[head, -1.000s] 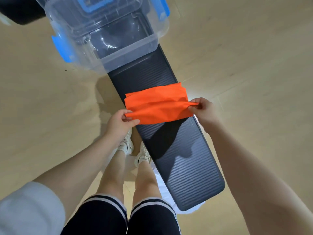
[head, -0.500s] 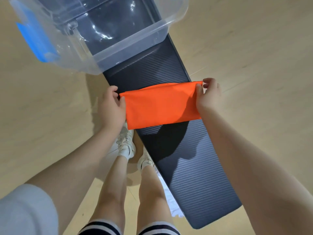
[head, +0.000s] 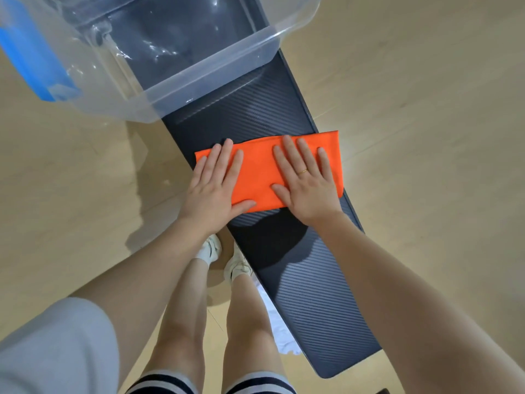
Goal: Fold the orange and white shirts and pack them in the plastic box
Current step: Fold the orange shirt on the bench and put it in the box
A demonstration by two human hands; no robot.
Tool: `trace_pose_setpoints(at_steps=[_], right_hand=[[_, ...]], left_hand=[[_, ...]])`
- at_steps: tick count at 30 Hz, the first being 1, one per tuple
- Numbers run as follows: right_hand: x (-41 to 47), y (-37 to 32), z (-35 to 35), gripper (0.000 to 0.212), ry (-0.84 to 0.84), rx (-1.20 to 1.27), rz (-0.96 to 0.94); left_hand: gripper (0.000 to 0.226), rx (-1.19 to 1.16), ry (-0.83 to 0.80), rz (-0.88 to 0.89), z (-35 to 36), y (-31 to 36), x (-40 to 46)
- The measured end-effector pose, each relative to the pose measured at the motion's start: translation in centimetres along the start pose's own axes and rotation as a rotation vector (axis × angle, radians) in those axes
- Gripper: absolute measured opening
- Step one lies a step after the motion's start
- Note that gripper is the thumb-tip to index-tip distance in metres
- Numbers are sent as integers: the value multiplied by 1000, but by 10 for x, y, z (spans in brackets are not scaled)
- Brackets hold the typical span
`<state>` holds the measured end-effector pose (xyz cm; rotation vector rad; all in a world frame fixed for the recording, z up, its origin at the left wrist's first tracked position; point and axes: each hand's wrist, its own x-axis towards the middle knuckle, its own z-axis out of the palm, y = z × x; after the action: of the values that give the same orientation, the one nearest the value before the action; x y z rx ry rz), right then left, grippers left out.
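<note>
On a dark bench (head: 298,280), the folded orange shirt (head: 261,172) lies under flat left hand (head: 216,186) and right hand (head: 306,183), unpacked, the empty plastic box (head: 210,69) beyond the fingertips, white shirt (head: 281,334) unfolded behind the wrists.

flat hands (head: 216,186) pressing folded orange shirt (head: 260,169), bench (head: 312,280)

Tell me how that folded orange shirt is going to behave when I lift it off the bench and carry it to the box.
The orange shirt is thin cloth, so it will probably sag and droop where unsupported. Its folds are only pressed flat under the left hand and right hand, so they may fall open unless held from both ends. It looks light, and could slide on the ribbed bench.
</note>
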<state>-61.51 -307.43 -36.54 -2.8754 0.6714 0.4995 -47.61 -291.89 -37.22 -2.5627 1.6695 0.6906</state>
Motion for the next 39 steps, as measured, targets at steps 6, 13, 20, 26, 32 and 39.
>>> trace_pose_setpoints(at_steps=[6,13,20,26,32,39], right_hand=[[-19,18,-17,64,-103,283,326],[-29,11,-37,41,65,865,918],[-16,4,-36,38,52,968,1070],[-20,4,-66,18,-79,1413,1167],[-27,-6,-128,34,-250,1545,1050],[9,-25,-242,16,1,1551,598]], left_hand=[[84,-234,4,-183,-17,7,-10],[58,-1132,88,-941,-33,21,-24],[35,-1242,143,-1135,-36,29,-16],[20,-1518,119,-1047,-69,32,-26],[19,-1477,122,-823,-143,36,-46],[13,-1403,333,-701,-237,9,-44]])
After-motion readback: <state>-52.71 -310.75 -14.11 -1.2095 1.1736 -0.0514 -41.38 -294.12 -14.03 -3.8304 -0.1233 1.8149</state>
